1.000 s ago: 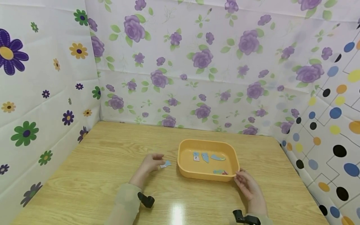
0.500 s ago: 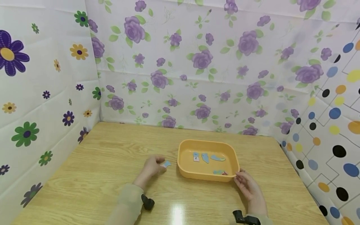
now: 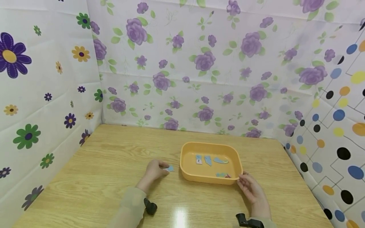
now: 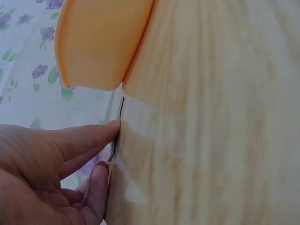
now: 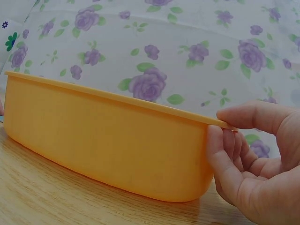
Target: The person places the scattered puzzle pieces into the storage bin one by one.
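Note:
My left hand [image 3: 155,170] pinches a small flat light blue and white puzzle piece [image 3: 170,168] by its edges, low at the tabletop, left of an orange plastic tray [image 3: 211,180]. In the left wrist view the piece [image 4: 119,110] shows edge-on between thumb and finger; its printed face is hidden there. My right hand [image 3: 252,189] grips the tray's near right corner, the thumb over the rim and the other fingers curled beneath it. Inside the tray lie several flat pieces: a blue and white one [image 3: 199,159], a blue one [image 3: 208,160], and a curved one [image 3: 220,160].
A multicoloured piece [image 3: 222,174] rests by the tray's near wall. The wooden table [image 3: 128,142] is bounded by a purple-flowered cloth [image 3: 176,72] behind, with patterned cloths at left and right. Each wrist wears a black camera mount.
My left hand has shifted slightly right and closed its fingers on the puzzle piece, which barely moved. The right hand and tray stay where they were.

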Available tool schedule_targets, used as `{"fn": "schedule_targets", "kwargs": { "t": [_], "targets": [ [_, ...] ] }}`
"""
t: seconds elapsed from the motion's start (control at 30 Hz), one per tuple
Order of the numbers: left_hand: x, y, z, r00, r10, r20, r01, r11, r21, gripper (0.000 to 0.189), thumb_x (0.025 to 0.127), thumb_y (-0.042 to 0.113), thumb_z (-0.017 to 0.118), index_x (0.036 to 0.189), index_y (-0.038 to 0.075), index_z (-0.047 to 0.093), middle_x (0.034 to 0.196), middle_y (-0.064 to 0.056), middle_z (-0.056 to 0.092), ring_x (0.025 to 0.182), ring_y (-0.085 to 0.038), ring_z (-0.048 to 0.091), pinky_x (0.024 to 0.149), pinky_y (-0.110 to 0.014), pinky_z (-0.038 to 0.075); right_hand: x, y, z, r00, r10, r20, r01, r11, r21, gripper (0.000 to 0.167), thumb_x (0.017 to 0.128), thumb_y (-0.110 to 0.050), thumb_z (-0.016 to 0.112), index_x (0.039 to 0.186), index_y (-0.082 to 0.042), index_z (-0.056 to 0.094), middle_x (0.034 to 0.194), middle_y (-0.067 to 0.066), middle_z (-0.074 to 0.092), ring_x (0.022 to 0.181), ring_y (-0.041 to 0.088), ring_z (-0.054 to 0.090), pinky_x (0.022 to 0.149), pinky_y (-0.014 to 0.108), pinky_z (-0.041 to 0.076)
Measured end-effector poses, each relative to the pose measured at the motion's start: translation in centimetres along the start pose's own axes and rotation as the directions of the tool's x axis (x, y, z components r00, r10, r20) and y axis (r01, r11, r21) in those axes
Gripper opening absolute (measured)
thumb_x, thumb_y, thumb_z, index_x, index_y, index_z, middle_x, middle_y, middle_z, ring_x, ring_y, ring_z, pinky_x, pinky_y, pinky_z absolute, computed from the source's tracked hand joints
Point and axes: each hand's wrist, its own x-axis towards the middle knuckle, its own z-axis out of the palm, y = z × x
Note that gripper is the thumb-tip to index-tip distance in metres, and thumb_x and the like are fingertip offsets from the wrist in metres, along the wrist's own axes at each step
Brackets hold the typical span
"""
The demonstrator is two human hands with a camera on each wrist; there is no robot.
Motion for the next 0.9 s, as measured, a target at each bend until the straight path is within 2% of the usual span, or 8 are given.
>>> {"fn": "schedule_targets", "kwargs": {
  "t": [0.17, 0.43, 0.67, 0.9],
  "targets": [
    [0.1, 0.0, 0.0, 1.0, 0.001, 0.011, -0.001, 1.0, 0.005, 0.021, 0.079, 0.0, 0.076, 0.1, 0.0, 0.074, 0.104, -0.014, 0.072, 0.094, -0.026, 0.065, 0.084, -0.039, 0.055, 0.1, 0.0, -0.1, 1.0, 0.009, -0.017, -0.009, 1.0, -0.011, 0.016, 0.101, 0.001, 0.04, 0.109, -0.012, 0.045, 0.095, -0.003, 0.053, 0.087, 0.004, 0.055, 0.082, 0.015, 0.052],
    [0.4, -0.1, -0.1, 0.999, -0.032, 0.016, 0.031, 0.999, 0.012, 0.015, 0.083, 0.008, 0.076, 0.097, 0.003, 0.075, 0.106, -0.012, 0.071, 0.101, -0.028, 0.062, 0.089, -0.042, 0.054, 0.4, 0.3, -0.3, 1.0, -0.008, -0.02, 0.008, 0.999, -0.037, 0.016, 0.101, 0.001, 0.04, 0.107, -0.012, 0.045, 0.094, -0.004, 0.053, 0.086, 0.003, 0.055, 0.082, 0.014, 0.052],
    [0.5, 0.0, -0.6, 0.995, -0.091, 0.03, 0.092, 0.994, -0.055, 0.021, 0.083, 0.01, 0.075, 0.103, 0.003, 0.074, 0.11, -0.018, 0.066, 0.081, -0.022, 0.063, 0.067, -0.03, 0.055, 0.5, 0.4, -0.5, 1.0, -0.022, -0.001, 0.022, 0.998, -0.059, 0.017, 0.102, 0.0, 0.039, 0.107, -0.014, 0.046, 0.095, -0.005, 0.053, 0.087, 0.003, 0.055, 0.082, 0.014, 0.052],
    [0.8, -0.1, -1.0, 0.995, -0.099, 0.01, 0.099, 0.989, -0.113, 0.023, 0.084, 0.007, 0.074, 0.106, 0.001, 0.072, 0.098, -0.014, 0.069, 0.081, -0.02, 0.063, 0.064, -0.026, 0.055, 0.5, 0.3, -0.3, 1.0, 0.001, -0.018, -0.002, 0.999, -0.038, 0.016, 0.101, 0.0, 0.039, 0.107, -0.013, 0.045, 0.094, -0.005, 0.053, 0.086, 0.003, 0.055, 0.082, 0.014, 0.052]
  ]
}}
